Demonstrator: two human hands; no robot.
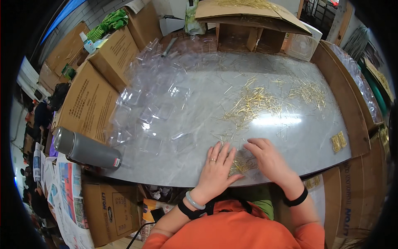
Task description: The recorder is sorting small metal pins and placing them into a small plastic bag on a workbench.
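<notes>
My left hand (216, 168) lies flat near the table's front edge, fingers spread and a ring on one of them. Beside it, partly covered by its thumb side, is a small heap of thin gold-coloured wire pieces (241, 166). On the heap's other side is my right hand (269, 159), slightly blurred, its fingers loosely bent and apart with nothing visible in them. Just beyond the hands are scattered gold wire pieces (226, 137). Farther back lies a larger loose pile of gold wire pieces (257, 101). Their exact kind is too small to make out.
Clear plastic boxes (155, 112) spread over the table's left side. A grey bottle (89, 149) lies at the front left corner. Two small filled packets (338, 142) rest at the right. Cardboard (344, 95) walls the right edge; a cardboard shelf (248, 35) stands behind.
</notes>
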